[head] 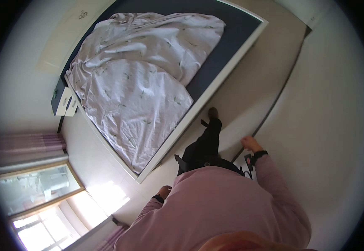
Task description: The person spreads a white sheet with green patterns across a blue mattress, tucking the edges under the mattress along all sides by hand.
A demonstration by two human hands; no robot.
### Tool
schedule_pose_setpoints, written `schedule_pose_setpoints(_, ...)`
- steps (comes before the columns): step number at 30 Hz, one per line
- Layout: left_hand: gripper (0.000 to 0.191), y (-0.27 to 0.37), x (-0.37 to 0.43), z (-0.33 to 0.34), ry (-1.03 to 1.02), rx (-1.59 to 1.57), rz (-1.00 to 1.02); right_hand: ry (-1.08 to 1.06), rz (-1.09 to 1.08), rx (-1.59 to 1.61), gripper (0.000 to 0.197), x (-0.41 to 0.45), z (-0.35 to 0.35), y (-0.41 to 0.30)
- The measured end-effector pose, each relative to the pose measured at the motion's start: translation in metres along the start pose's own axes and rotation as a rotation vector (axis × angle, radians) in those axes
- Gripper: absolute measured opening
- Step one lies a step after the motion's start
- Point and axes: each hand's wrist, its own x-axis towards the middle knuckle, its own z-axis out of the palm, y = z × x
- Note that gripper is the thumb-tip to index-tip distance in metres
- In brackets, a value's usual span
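Observation:
My right hand (251, 143) hangs at my side near the pale wall, its fingers loosely curled and nothing visible in them. A black band circles that wrist. Low by my other hip is my left hand (165, 191), also with a black wristband; its fingers are partly hidden by my body. Before me stands a bed with a white frame (207, 89) and a dark blue mattress surface (232, 28). Across it lies a rumpled white quilt (144, 72) with a green leaf pattern. Neither hand touches the bed.
A dark-and-white bedside cabinet (64, 102) stands beyond the bed. Purple curtains (28, 144) flank a wood-framed glass door (44, 186) at the left. The light floor (244, 78) runs between the bed and the wall (323, 103). A black device (248, 161) with a cable hangs by my waist.

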Motion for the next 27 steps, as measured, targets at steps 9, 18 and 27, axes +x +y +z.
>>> schedule_pose_setpoints(9, 0.039, 0.280, 0.233, -0.154, -0.241, 0.803, 0.231, -0.049, 0.505, 0.553, 0.019, -0.010, -0.152, 0.138)
schedule_pose_setpoints(18, 0.032, 0.676, 0.367, -0.330, 0.483, 0.079, 0.459, -0.078, -0.116, -0.608, 0.014, 0.009, -0.245, 0.169)
schedule_pose_setpoints(27, 0.035, 0.718, 0.429, -0.235, 0.258, 0.189, 0.185, 0.011, 0.620, 0.578, 0.012, 0.171, -0.462, 0.141)
